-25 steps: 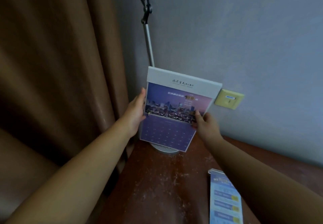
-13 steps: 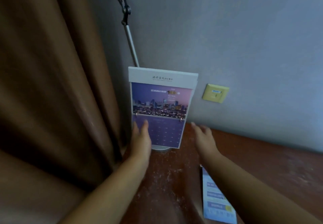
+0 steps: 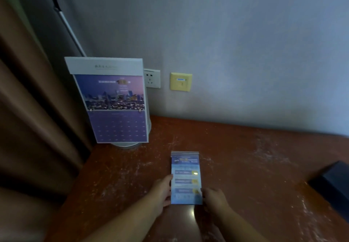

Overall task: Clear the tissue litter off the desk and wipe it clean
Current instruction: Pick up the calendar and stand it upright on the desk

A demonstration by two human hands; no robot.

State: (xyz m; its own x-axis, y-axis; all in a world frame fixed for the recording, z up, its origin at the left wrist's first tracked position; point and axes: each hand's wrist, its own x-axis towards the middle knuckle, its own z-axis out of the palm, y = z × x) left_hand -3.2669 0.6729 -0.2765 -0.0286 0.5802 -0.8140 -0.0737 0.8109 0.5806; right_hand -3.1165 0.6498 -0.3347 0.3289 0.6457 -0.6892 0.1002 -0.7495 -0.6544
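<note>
Desk (image 3: 245,168) reddish, white-streaked, against grey wall (image 3: 245,52); left hand (image 3: 162,192), right hand (image 3: 215,200) pinching blue leaflet (image 3: 186,177) sides.

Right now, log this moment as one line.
left hand: holds leaflets | right hand: holds leaflets | calendar: upright, back left | desk: white streaks

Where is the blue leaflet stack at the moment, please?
In the head view, the blue leaflet stack lies on the desk at lower centre, between the left hand and right hand, right of the standing calendar.
</note>
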